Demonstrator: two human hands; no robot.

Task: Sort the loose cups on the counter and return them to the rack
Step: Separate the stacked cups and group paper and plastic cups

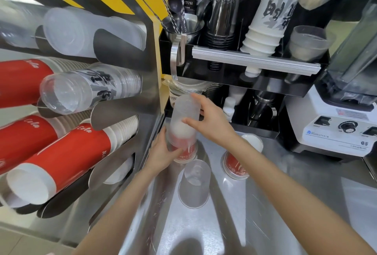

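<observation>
A frosted plastic cup [184, 111] stands upside down over a red paper cup [186, 155] on the steel counter [265, 203]. My right hand [206, 120] grips the frosted cup from the right. At the base of that stack, my left hand [163, 150] holds on from the left. A clear plastic cup [194, 184] sits upside down just in front. Another red paper cup [234, 164] lies to the right, with a white cup [253, 141] behind it. The cup rack [122, 111] on the left holds rows of red, clear and frosted cups.
A black organizer [255, 83] behind the hands holds stacked cups, a metal jug and spoons. A white blender [336, 128] stands at the right. More cups sit under the organizer's shelf, just behind the frosted cup.
</observation>
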